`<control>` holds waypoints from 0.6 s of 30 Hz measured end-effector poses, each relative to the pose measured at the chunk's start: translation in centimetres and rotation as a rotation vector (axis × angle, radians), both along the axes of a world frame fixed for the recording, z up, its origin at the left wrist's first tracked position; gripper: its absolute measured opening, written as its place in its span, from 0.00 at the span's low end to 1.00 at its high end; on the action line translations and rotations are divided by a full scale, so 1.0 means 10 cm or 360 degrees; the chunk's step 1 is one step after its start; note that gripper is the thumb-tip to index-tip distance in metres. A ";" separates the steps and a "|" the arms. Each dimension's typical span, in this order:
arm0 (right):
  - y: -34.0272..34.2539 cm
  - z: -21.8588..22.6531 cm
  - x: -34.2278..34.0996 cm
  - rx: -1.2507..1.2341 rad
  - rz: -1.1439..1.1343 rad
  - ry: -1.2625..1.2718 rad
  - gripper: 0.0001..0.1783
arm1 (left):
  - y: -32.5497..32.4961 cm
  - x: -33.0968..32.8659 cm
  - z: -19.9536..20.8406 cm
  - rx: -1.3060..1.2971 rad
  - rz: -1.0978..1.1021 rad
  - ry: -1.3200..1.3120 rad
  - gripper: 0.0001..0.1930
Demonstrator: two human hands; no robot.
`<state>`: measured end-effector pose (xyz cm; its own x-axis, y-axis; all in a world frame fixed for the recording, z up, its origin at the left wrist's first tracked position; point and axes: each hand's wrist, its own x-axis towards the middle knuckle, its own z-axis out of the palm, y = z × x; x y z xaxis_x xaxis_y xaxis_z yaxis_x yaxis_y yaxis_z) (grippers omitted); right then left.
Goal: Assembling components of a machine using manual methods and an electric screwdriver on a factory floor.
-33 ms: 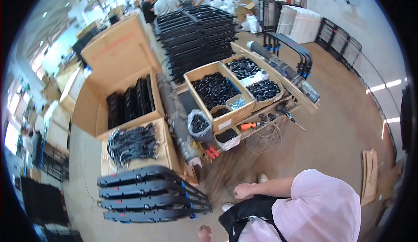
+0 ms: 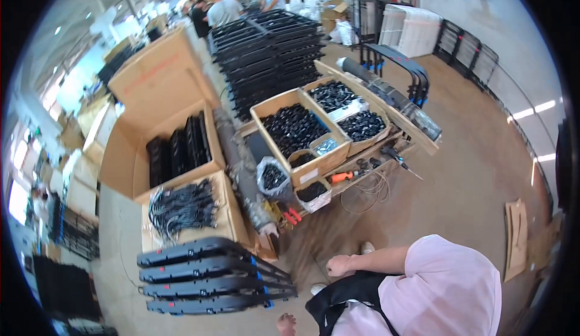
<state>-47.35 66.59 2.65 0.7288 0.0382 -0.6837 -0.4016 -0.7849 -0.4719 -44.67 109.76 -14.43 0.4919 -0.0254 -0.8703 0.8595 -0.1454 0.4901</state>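
My right hand [image 2: 340,266] is held in front of my body, its fingers curled into a fist, and no object shows in it. My left hand [image 2: 286,324] hangs low at the lower edge, fingers loosely bent and apart, with nothing seen in it. Nearest to the left hand is a stack of curved black frames [image 2: 199,274] with blue and red parts. Beyond it, a bundle of black cables [image 2: 184,208] lies on a cardboard box [image 2: 232,215]. An open carton [image 2: 127,158] behind holds long black parts [image 2: 180,145].
A low cart carries wooden bins [image 2: 343,153] of small black parts, a bag of black pieces [image 2: 273,177], red-handled pliers [image 2: 293,216], an orange-handled tool [image 2: 342,177] and a power screwdriver [image 2: 396,156]. Stacked black racks [image 2: 269,58] rise behind. Several people [image 2: 225,11] stand far off.
The whole view has shifted slightly. Both hands keep nearly the same pose, and no object is seen to have moved.
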 end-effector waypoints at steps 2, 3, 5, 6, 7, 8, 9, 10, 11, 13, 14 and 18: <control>-0.34 -0.06 -0.19 -0.0045 -0.0119 0.0049 0.20 | -0.37 0.13 -0.01 0.0078 -0.0134 -0.0016 0.07; -0.56 -0.10 -0.30 -0.0008 -0.0163 -0.0036 0.20 | -0.60 0.15 -0.01 0.0111 -0.0206 -0.0016 0.08; -1.04 -0.20 -0.55 0.0028 -0.0159 0.0010 0.21 | -1.13 0.12 -0.04 0.0164 -0.0365 -0.0013 0.08; -1.28 -0.25 -0.70 0.0045 -0.0249 -0.0062 0.21 | -1.42 0.09 -0.06 0.0184 -0.0438 -0.0013 0.08; -1.53 -0.30 -0.86 -0.0003 -0.0330 -0.0045 0.22 | -1.71 0.07 -0.08 0.0204 -0.0514 -0.0019 0.09; -1.81 -0.35 -1.02 0.0037 -0.0389 -0.0091 0.22 | -2.01 0.04 -0.10 0.0216 -0.0575 -0.0030 0.09; -2.07 -0.39 -1.21 0.0014 -0.0446 -0.0031 0.22 | -2.30 0.01 -0.11 0.0224 -0.0626 -0.0041 0.09; -2.35 -0.43 -1.41 0.0029 -0.0516 -0.0022 0.23 | -2.58 0.00 -0.12 0.0226 -0.0663 -0.0060 0.09; -2.63 -0.47 -1.63 -0.0001 -0.0590 0.0058 0.23 | -2.86 -0.01 -0.12 0.0222 -0.0685 -0.0088 0.10; -3.08 -0.55 -2.12 -0.0064 -0.0922 0.0062 0.23 | -3.39 0.05 -0.08 0.0194 -0.0702 -0.0190 0.10; -3.27 -0.57 -2.33 -0.0108 -0.1066 0.0033 0.23 | -3.65 0.14 -0.02 0.0223 -0.0832 -0.0189 0.11; -3.95 -0.51 -3.09 -0.0171 -0.1428 0.0256 0.20 | -4.94 0.59 0.29 0.0226 -0.1236 -0.0216 0.15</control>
